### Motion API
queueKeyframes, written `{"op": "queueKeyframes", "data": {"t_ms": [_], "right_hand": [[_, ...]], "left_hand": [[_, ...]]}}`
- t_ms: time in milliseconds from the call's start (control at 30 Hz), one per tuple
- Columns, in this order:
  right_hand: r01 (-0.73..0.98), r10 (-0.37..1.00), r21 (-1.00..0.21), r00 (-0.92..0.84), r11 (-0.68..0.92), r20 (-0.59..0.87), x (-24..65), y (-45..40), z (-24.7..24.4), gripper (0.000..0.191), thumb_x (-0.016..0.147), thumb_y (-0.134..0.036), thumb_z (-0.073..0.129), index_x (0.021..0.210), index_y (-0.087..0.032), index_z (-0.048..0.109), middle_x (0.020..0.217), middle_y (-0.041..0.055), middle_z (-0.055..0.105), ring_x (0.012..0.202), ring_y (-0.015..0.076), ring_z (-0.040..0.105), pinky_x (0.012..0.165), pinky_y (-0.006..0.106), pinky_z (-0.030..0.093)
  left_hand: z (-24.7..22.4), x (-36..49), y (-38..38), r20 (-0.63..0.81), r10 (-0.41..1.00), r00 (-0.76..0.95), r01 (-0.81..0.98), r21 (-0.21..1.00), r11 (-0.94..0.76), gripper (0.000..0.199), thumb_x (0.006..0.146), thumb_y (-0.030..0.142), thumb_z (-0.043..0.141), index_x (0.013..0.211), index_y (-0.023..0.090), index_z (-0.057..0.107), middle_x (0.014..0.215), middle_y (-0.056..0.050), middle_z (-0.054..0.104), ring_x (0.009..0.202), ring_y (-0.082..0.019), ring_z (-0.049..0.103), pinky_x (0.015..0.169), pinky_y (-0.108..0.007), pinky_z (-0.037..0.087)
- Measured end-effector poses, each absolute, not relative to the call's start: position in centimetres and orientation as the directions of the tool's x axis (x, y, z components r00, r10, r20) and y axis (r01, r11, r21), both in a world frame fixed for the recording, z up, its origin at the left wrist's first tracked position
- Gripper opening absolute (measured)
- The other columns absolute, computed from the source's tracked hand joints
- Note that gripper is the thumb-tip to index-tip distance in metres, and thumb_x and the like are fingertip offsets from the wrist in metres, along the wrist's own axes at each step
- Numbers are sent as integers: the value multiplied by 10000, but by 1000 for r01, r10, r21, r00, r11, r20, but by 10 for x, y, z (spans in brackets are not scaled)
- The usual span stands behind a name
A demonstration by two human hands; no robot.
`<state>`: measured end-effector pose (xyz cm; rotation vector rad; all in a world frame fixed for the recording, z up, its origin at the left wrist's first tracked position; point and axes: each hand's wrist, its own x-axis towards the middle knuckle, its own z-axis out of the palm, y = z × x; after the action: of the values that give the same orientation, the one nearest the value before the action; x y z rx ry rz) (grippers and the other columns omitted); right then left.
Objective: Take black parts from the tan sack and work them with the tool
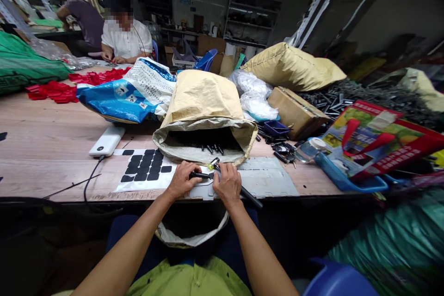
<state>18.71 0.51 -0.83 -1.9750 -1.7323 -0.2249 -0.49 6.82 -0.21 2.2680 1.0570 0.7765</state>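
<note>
My left hand (183,179) is closed around one end of a black rod-like part (203,175), just above the front edge of the table. My right hand (227,182) grips a small hammer (252,198); its black handle sticks out below the palm, and its head with a yellowish end shows above the fingers. The right thumb is close to the other end of the black part; whether it touches is unclear. Beyond both hands lies an open beige sack (204,101) with several small black parts inside its mouth. A grey plate (268,178) lies under the right hand.
A sheet of black stickers (144,166) and a white power bank (107,141) lie left. Right are a cardboard box (298,111), a blue tray (350,180) and a red bag (378,143). Below the table edge hangs another sack opening (192,240). Two people sit far left.
</note>
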Motion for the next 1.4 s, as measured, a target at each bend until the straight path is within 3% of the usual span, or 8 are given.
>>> {"op": "queueKeyframes", "data": {"t_ms": [133, 267, 433, 600, 800, 1000, 1133, 1400], "right_hand": [[969, 885, -235, 172, -73, 433, 188, 5, -10, 294, 896, -285, 597, 1179, -203, 607, 1047, 92, 578, 988, 257, 464, 797, 345, 341], [968, 883, -240, 178, -78, 434, 189, 6, -12, 302, 891, -285, 603, 1182, -207, 602, 1054, 91, 579, 994, 258, 464, 803, 347, 341], [965, 869, -258, 174, -55, 463, 189, 6, -12, 274, 882, -271, 613, 1147, -203, 609, 1046, 94, 586, 982, 258, 467, 796, 350, 342], [965, 872, -254, 180, -67, 454, 188, 5, -12, 274, 889, -276, 611, 1152, -200, 607, 1039, 90, 588, 982, 255, 471, 792, 346, 342], [964, 881, -256, 181, -71, 437, 188, 5, -11, 279, 890, -280, 612, 1158, -200, 605, 1045, 90, 585, 985, 259, 466, 800, 353, 341], [962, 894, -261, 189, -84, 407, 188, 5, -9, 288, 897, -291, 609, 1170, -200, 605, 1051, 87, 585, 994, 263, 466, 802, 362, 342], [958, 894, -275, 193, -83, 405, 188, 4, -8, 289, 899, -297, 603, 1172, -203, 602, 1056, 82, 584, 1004, 259, 466, 814, 357, 346], [951, 893, -297, 205, -85, 400, 189, 4, -10, 296, 895, -300, 597, 1176, -206, 603, 1051, 79, 587, 1009, 251, 473, 839, 351, 362]], "left_hand": [[16, -9, 24, 221, 730, 646, 425, 690, -586, 124, 876, 297, 633, 977, 234, 668, 955, -40, 702, 916, -220, 595, 858, -349, 437], [4, -18, -22, -48, 624, 780, 454, 730, -511, 188, 870, 330, 615, 1044, 293, 676, 927, -9, 730, 847, -201, 659, 779, -301, 463], [-50, -23, -24, -418, 719, 555, 815, 449, -368, 241, 774, 257, 615, 991, 278, 717, 1044, -74, 756, 1040, -318, 690, 860, -394, 494], [-74, -22, -5, -590, 684, 428, 901, 334, -276, 267, 765, 325, 610, 966, 230, 758, 1023, -153, 767, 989, -361, 717, 839, -455, 534], [-48, -23, -9, -569, 647, 508, 861, 357, -362, 290, 753, 338, 637, 986, 219, 762, 1049, -149, 767, 1044, -366, 699, 871, -459, 522], [26, 10, 35, -422, 396, 816, 529, 821, -215, 332, 914, 455, 516, 1033, 217, 715, 809, -23, 756, 668, -182, 693, 644, -275, 507], [44, 49, 114, -50, 925, 377, 759, 589, -277, 324, 956, 362, 458, 979, 176, 722, 933, -93, 755, 876, -226, 698, 778, -305, 502], [32, 84, 172, -15, 1000, 18, 948, 319, -12, 336, 867, 377, 587, 1046, 139, 744, 1108, -215, 725, 1021, -346, 693, 816, -397, 519]]}}
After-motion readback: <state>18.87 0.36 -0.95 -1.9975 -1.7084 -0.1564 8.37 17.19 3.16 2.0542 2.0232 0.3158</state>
